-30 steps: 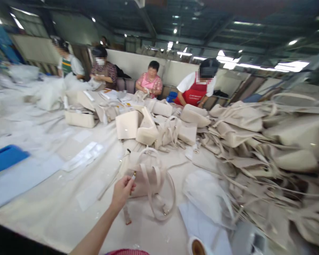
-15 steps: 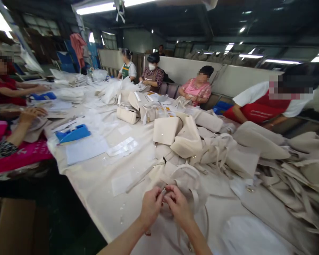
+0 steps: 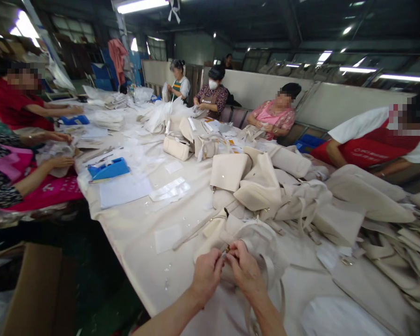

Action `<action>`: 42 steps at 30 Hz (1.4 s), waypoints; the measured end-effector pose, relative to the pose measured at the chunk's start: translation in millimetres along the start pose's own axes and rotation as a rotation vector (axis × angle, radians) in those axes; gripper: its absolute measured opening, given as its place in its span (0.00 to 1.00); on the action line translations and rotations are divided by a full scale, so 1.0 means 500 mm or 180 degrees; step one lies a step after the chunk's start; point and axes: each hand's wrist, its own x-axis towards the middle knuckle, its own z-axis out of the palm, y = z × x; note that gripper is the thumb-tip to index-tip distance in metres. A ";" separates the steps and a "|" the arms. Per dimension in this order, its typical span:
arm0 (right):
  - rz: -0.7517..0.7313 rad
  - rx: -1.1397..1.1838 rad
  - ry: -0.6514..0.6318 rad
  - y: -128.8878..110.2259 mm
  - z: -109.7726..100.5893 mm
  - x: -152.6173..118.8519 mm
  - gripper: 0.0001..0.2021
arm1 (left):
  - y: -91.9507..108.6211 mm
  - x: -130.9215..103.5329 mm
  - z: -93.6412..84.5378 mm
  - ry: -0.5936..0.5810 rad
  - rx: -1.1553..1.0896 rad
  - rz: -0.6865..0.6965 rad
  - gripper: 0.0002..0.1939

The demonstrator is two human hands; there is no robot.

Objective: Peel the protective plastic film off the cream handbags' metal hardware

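Note:
In front of me a beige bag [image 3: 214, 229] lies on the covered table, with translucent plastic [image 3: 270, 240] and a pale strap around its right side. My left hand [image 3: 206, 276] is closed in a pinch at the bag's near side, thumb and forefinger on a small gold-coloured metal fitting [image 3: 226, 250]. Against it from the right, my right hand [image 3: 247, 270] pinches the same piece, fingertips nearly touching the left ones. Something whitish shows beside the fitting; I cannot tell what it is. My fingers hide most of this spot.
Beyond my hands, several beige bags [image 3: 261, 182] are heaped, with more bag pieces [image 3: 392, 261] at right. A blue tray [image 3: 109, 169] and white sheets [image 3: 125, 191] lie left. Co-workers sit around the table [image 3: 136, 254]. A cardboard box [image 3: 38, 289] stands below its left edge.
The view has swung slightly left, so things sit further right. My hands stay pinched at the fitting, where more gold colour shows. At left, a co-worker's hands have shifted over the plastic.

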 end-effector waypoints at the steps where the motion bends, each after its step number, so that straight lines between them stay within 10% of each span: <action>1: 0.0064 -0.0162 0.0018 -0.003 0.001 0.001 0.03 | 0.000 -0.001 -0.001 0.0003 0.0067 0.0038 0.11; 16: 0.0381 -0.1048 0.0074 -0.039 0.005 -0.005 0.01 | -0.005 -0.009 -0.021 -0.0077 0.0248 0.0551 0.13; 23: 0.0681 -0.1080 0.0172 -0.044 0.000 -0.012 0.03 | 0.001 0.008 -0.007 -0.0111 -0.1698 -0.0830 0.06; 36: 0.0760 0.0222 0.0866 -0.005 0.034 -0.020 0.07 | -0.002 0.009 0.006 -0.0051 -0.2242 -0.1042 0.16; 42: 0.1044 0.2197 0.0701 0.010 0.071 -0.008 0.10 | 0.000 0.000 0.014 0.0012 -0.2082 -0.0689 0.13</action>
